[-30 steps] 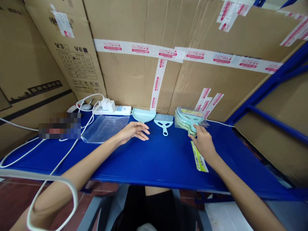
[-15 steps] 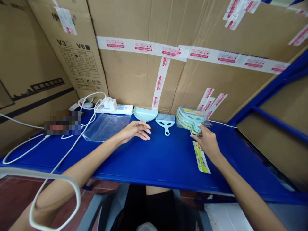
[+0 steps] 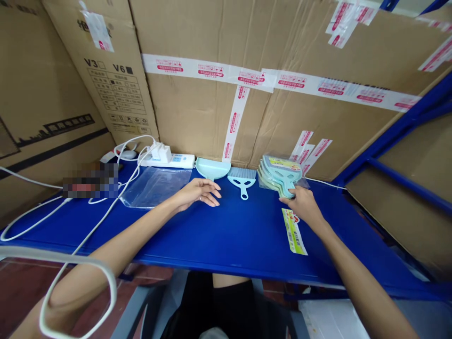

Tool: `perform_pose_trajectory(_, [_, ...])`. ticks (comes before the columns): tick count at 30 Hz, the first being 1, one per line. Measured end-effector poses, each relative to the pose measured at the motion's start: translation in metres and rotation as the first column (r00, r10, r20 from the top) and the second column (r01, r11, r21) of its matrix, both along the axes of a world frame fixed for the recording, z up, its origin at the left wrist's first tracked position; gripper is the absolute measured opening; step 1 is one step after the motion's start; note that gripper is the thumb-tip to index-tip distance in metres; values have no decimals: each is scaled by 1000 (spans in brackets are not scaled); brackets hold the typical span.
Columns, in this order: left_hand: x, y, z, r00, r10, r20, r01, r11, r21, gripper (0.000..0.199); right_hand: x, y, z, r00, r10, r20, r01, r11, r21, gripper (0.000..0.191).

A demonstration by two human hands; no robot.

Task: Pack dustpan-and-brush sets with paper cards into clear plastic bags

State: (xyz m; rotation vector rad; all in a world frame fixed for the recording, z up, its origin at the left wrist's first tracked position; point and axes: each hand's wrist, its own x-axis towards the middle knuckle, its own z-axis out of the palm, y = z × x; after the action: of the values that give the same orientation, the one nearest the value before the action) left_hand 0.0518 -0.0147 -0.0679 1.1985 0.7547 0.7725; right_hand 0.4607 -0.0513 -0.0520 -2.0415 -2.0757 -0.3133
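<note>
My right hand (image 3: 301, 201) pinches the handle end of the top packaged dustpan-and-brush set (image 3: 283, 173), light blue, in clear film with a yellow label. Under it lie several more sets, some greenish, in a stack. My left hand (image 3: 198, 193) hovers over the blue table, fingers loosely bent and apart, holding nothing. Between the hands lies a light blue small brush (image 3: 242, 181), bristles toward the back. A pale blue dustpan (image 3: 213, 168) rests beyond my left hand against the cardboard. Close to my right wrist is a yellow-and-white label card (image 3: 294, 233).
A clear plastic bag (image 3: 157, 186) lies flat left of my left hand. Behind it stands a white power strip (image 3: 176, 160) with a plug and loose white cables. Cardboard (image 3: 197, 113) walls the back, and a blue metal frame (image 3: 384, 132) rises at right. One cable loops over my left forearm.
My right hand now pinches the top set's handle, and that set has shifted slightly on the stack. My left hand stays nearly still.
</note>
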Motion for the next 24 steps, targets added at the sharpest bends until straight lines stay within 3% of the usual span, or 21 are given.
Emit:
perform_pose_trajectory(6, [1,0,-2,1000,-20,8,20,1000,11,21,-7,-2,13,997,-72,7,72,993,-96,27])
perform_pose_trajectory(13, [1,0,-4,1000,-27,11,27,1000,14,24,-3,0,19,995,7,96,2,995,-95,33])
perform_pose_trajectory(19, [1,0,-3,1000,-23,0,23,1000,14,23,4,6,39,1000,0,31,3,995,-102,52])
perform_pose_trajectory(24, [1,-2,-2,999,-28,-18,28,1000,8,21,-1,11,43,1000,-25,5,25,995,-95,50])
